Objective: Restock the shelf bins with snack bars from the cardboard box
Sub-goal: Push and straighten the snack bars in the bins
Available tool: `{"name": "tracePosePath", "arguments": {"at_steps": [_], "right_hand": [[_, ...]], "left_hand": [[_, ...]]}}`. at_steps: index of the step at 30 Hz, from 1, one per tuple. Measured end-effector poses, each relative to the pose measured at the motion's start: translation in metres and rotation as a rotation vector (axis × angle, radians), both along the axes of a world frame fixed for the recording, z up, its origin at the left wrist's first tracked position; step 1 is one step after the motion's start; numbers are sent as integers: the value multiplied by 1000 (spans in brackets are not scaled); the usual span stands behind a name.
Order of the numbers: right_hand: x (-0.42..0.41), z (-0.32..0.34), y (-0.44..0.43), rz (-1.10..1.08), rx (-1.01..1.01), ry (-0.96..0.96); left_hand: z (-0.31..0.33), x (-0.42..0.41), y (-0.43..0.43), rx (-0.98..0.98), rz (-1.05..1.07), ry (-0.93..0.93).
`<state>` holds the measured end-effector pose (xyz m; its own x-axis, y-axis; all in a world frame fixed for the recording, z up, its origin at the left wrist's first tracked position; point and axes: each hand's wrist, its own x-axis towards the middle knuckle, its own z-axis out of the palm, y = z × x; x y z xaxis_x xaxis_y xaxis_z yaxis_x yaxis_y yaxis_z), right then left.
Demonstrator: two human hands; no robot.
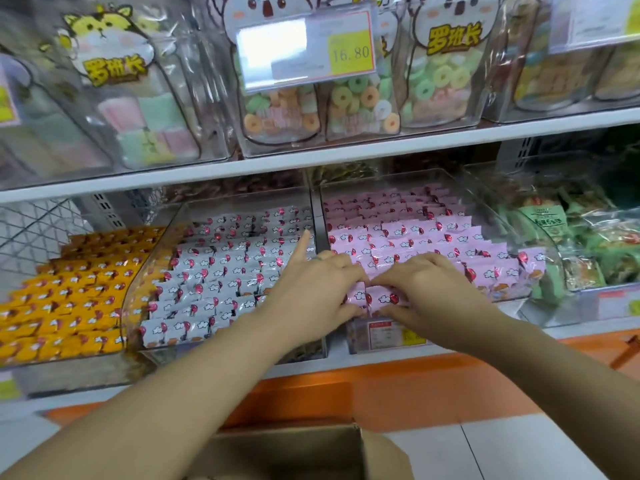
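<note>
DESK: How many hands, and what do they hold?

PHOTOGRAPHER: Two bare hands. The left hand and the right hand meet at the front edge of a clear bin. They pinch pink snack bars between thumbs and curled fingers, one hand at each end. At least two glossy wrappers show in the grip; the exact count cannot be told. The left index finger sticks out straight, pointing away from the grip.

DESK: Where does the stock sit?

PHOTOGRAPHER: Three clear, hard plastic bins stand side by side on the lower shelf. The pink bin lies under and behind the grip. It is packed with overlapping rows of flat, pillow-shaped bars, each printed with a white cloud and a dark red mark. Just left of the grip, the white bin carries white-wrapped bars of the same shape. Further left, the orange bin carries orange-wrapped bars. Right of the grip, a fourth bin holds crinkled green packets.

DESK: And the box?

PHOTOGRAPHER: One brown cardboard box, its top open, sits below the grip at the frame's bottom edge, between the forearms. Its contents are out of sight. Above the grip, a white shelf board carries clear bags of pastel ring candies. One price tag there reads 16.80.
</note>
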<state>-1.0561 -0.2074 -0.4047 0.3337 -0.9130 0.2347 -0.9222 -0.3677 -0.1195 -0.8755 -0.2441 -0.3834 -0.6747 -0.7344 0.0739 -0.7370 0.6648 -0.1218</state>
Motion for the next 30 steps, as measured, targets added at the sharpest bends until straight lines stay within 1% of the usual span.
{"name": "tracePosePath", "arguments": {"at_steps": [4, 7, 10, 18, 25, 28, 30], "right_hand": [[1, -2, 0, -25, 5, -64], [-2, -5, 3, 4, 7, -95], [-2, -5, 3, 31, -8, -138], [-1, -10, -4, -1, -18, -68], [10, -14, -4, -81, -39, -34], [8, -16, 1, -78, -53, -24], [5, -17, 3, -64, -73, -14]], "left_hand": [[-4, 1, 9, 6, -11, 71], [-11, 4, 13, -1, -32, 156], [-14, 7, 13, -21, -53, 181], [-16, 7, 3, -97, -32, 108], [-12, -4, 8, -103, 77, -12], [-12, -6, 15, -140, 58, -96], [-13, -3, 15, -134, 45, -83]]}}
